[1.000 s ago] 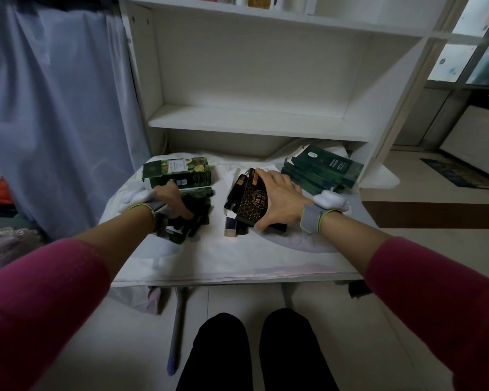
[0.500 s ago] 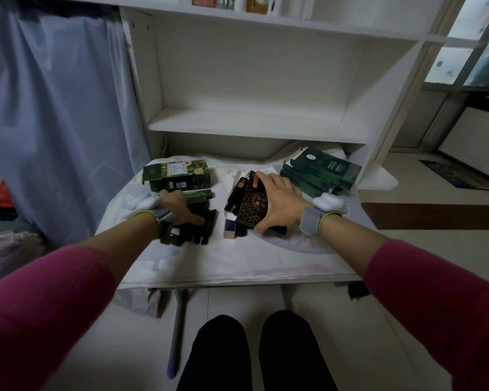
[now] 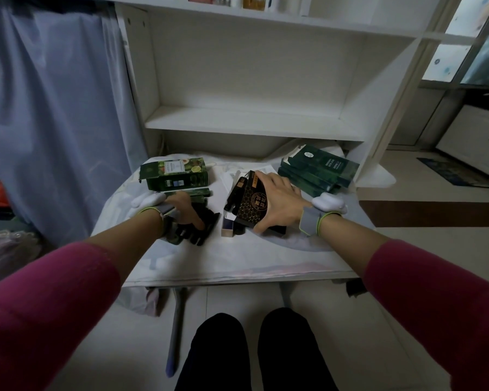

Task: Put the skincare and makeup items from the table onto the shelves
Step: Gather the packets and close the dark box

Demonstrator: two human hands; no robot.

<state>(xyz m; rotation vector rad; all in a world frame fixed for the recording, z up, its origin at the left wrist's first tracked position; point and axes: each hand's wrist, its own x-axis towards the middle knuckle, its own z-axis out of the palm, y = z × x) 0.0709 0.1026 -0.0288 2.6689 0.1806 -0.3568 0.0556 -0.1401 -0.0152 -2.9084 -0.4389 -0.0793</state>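
Note:
My right hand [image 3: 281,203] grips a black box with a gold honeycomb print [image 3: 250,206], tilted on edge over other dark boxes [image 3: 232,224] on the white-covered table [image 3: 237,258]. My left hand [image 3: 185,211] is closed over a bundle of small black and green packs [image 3: 203,228] at the table's left. Behind that bundle lies a green box with fruit pictures [image 3: 175,173]. A stack of dark green flat boxes [image 3: 319,172] sits at the back right. The white shelf [image 3: 251,125] above the table is bare.
The top shelf [image 3: 266,12] carries several bottles and boxes. A blue curtain [image 3: 48,108] hangs left of the shelving. The shelf's white side post [image 3: 390,117] stands beside the green stack. My legs [image 3: 251,354] are below the table's front edge.
My left hand has slid the bundle of small packs slightly toward me and to the right. My right hand stays clamped on the black box.

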